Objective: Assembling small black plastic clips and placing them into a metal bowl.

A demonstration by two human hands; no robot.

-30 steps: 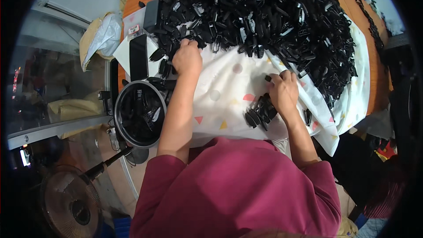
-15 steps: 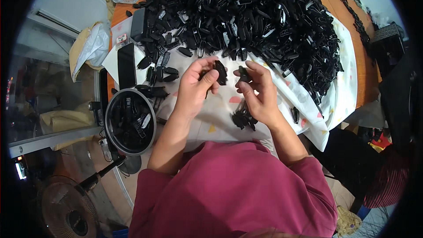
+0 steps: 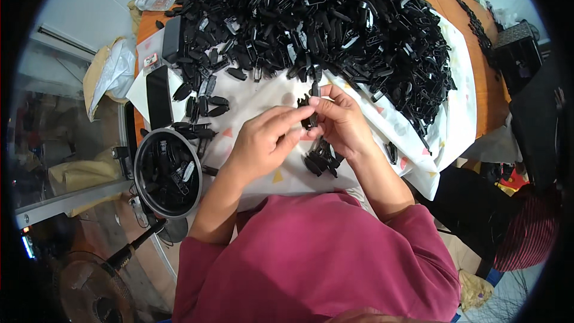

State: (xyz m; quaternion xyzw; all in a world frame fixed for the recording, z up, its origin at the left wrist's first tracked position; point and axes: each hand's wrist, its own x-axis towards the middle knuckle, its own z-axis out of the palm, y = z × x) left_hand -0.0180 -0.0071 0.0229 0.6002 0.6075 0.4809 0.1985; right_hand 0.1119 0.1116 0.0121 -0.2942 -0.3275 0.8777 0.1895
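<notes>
Now | left hand (image 3: pixel 263 143) + right hand (image 3: pixel 341 122) raised together | fingers pinch black clip (image 3: pixel 310 121) (over cloth (image 3: pixel 263 98))

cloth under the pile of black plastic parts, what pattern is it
White cloth with small pastel triangles and dots, clearest in the head view.

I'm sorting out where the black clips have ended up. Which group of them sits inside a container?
The clips in the round metal bowl at the person's left; the big heap and the small cluster under the hands lie loose on the cloth.
</notes>
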